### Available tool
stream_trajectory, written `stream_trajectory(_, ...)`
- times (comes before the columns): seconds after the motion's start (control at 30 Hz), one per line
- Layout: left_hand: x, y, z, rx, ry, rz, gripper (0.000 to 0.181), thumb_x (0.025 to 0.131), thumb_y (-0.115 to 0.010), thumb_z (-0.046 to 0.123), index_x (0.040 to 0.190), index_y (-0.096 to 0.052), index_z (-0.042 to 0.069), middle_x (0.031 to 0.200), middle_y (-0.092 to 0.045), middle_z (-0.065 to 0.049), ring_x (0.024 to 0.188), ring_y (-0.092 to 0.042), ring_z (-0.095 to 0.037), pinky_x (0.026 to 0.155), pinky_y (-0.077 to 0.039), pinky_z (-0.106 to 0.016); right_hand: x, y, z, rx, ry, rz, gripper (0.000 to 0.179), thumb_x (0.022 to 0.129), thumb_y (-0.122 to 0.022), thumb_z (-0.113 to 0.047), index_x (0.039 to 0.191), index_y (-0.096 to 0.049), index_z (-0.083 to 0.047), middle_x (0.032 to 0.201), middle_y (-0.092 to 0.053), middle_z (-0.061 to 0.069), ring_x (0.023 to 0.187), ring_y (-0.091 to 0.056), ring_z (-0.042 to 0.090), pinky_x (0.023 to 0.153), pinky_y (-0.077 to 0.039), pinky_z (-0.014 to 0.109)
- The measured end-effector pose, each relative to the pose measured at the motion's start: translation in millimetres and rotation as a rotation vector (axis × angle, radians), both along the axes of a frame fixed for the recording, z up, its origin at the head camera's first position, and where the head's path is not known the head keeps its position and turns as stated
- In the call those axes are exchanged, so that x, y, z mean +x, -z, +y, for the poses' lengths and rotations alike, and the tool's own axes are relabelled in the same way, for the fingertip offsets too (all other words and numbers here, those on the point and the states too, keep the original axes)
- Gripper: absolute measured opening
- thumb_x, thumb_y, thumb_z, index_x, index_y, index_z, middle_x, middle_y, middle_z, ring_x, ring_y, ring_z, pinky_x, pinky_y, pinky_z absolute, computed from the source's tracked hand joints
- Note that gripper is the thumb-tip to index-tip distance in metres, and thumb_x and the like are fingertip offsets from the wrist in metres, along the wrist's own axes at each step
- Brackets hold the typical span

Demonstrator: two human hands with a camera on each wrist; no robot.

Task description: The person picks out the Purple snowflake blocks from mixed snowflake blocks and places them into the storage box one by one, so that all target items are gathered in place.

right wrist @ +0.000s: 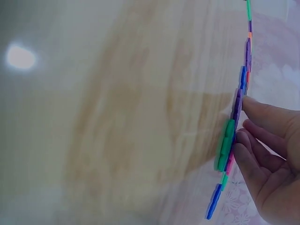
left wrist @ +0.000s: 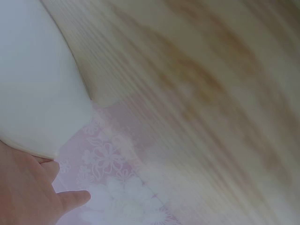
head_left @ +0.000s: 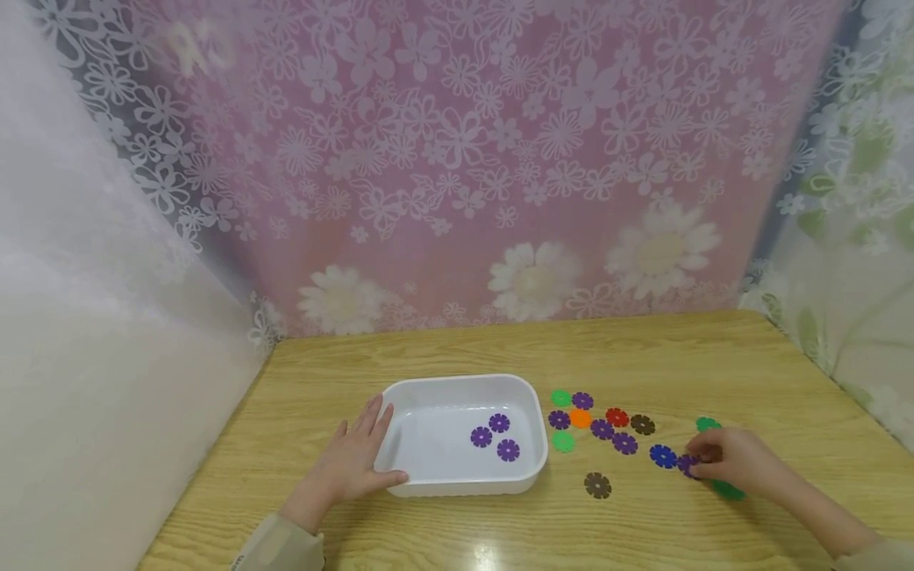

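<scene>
My left hand [head_left: 352,461] rests against the left end of a white plastic tub [head_left: 464,488]. Its fingers lie fairly straight along the rim, the thumb at the near corner. Three purple notched plastic discs [head_left: 508,450] lie inside the tub. To the right, my right hand [head_left: 743,460] pinches a purple notched disc [head_left: 689,465] at table level, thumb and fingertips at its edges. A blue disc [head_left: 663,456] lies just left of that one. Green discs [head_left: 728,490] show partly from behind the hand. In the right wrist view the discs appear edge-on.
Between tub and right hand lie several discs: green [head_left: 563,442], orange [head_left: 581,419], purple [head_left: 624,443], red [head_left: 617,417] and brown [head_left: 597,485]. The wooden table [head_left: 400,531] meets a flowered curtain [head_left: 457,159] at the back, with pale curtains at both sides.
</scene>
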State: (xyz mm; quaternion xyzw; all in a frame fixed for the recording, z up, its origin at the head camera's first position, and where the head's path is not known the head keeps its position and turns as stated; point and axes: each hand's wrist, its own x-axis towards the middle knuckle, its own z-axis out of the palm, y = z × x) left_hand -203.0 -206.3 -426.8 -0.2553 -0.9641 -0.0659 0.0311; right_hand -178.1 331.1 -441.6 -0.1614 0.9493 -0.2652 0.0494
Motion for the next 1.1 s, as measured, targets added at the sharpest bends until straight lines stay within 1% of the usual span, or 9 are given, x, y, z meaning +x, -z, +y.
stream_trajectory(0.13,-1.1,0.2,-0.3,-0.012,0.001,0.004,0.099,0.074,-0.05,0.065,0.141,-0.016,0.001,0.145,-0.004,-0.018,0.131,-0.013,-0.031,0.092,-0.022,-0.061,-0.5,-0.1,-1,0.016,-0.025,0.001,0.03,0.068,-0.074,-0.019,0.089,-0.064,0.0,0.079,-0.061,-0.001,0.066,-0.054,0.006,0.056,-0.045,0.022)
stream_trajectory(0.3,-1.5,-1.0,0.0,-0.017,0.002,0.01,0.099,0.074,-0.05,0.066,0.141,-0.016,0.001,0.145,-0.006,-0.019,0.131,-0.012,-0.031,0.092,-0.022,-0.061,-1.2,-2.5,-2,0.012,-0.039,-0.016,0.029,0.068,-0.074,-0.019,0.088,-0.064,0.0,0.079,-0.061,-0.001,0.067,-0.055,0.007,0.056,-0.045,0.021)
stream_trajectory(0.5,0.0,-1.8,0.2,-0.01,0.008,0.014,0.098,0.074,-0.051,0.065,0.14,-0.018,0.0,0.145,-0.009,-0.02,0.13,-0.013,-0.031,0.091,-0.023,-0.062,-1.0,-2.8,-4,0.002,-0.023,-0.038,0.024,0.068,-0.074,-0.017,0.083,-0.062,-0.003,0.076,-0.059,-0.002,0.066,-0.054,0.006,0.056,-0.045,0.021)
stream_trajectory(0.63,0.8,-2.3,0.4,-0.013,0.005,0.015,0.098,0.074,-0.051,0.065,0.14,-0.018,0.0,0.144,-0.01,-0.02,0.13,-0.014,-0.031,0.091,-0.023,-0.061,-1.2,-1.2,-7,0.021,0.003,-0.02,0.023,0.067,-0.075,-0.016,0.079,-0.059,-0.005,0.073,-0.056,-0.003,0.065,-0.053,0.007,0.056,-0.044,0.021)
stream_trajectory(0.73,1.4,-3.3,0.5,-0.006,0.005,0.014,0.098,0.074,-0.051,0.065,0.14,-0.019,0.0,0.144,-0.01,-0.02,0.13,-0.014,-0.032,0.091,-0.023,-0.061,-1.7,-0.3,-10,0.03,0.027,0.008,0.025,0.065,-0.076,-0.014,0.076,-0.055,-0.008,0.071,-0.054,-0.004,0.063,-0.05,0.006,0.055,-0.043,0.021)
stream_trajectory(0.83,1.8,-4.2,0.7,0.007,0.006,0.009,0.098,0.074,-0.051,0.064,0.14,-0.019,0.0,0.144,-0.01,-0.021,0.13,-0.014,-0.032,0.091,-0.023,-0.061,-1.9,-0.1,-12,0.026,0.034,0.045,0.025,0.065,-0.075,-0.011,0.074,-0.052,-0.01,0.069,-0.052,-0.004,0.061,-0.048,0.005,0.053,-0.042,0.022)
stream_trajectory(0.93,1.9,-4.7,0.9,0.009,0.005,0.003,0.098,0.074,-0.051,0.064,0.14,-0.019,0.0,0.144,-0.009,-0.02,0.13,-0.014,-0.032,0.092,-0.022,-0.061,-2.5,-0.9,-12,0.023,0.025,0.07,0.021,0.068,-0.073,-0.009,0.073,-0.053,-0.01,0.067,-0.053,-0.006,0.059,-0.047,0.004,0.052,-0.041,0.023)
stream_trajectory(1.1,2.0,-5.0,0.8,0.002,0.003,-0.011,0.097,0.074,-0.051,0.064,0.14,-0.018,0.0,0.145,-0.008,-0.02,0.131,-0.013,-0.031,0.092,-0.023,-0.06,-4.0,-4.6,-13,0.016,0.016,0.096,0.013,0.072,-0.069,-0.008,0.072,-0.057,-0.013,0.068,-0.058,-0.009,0.058,-0.051,0.001,0.053,-0.043,0.022)
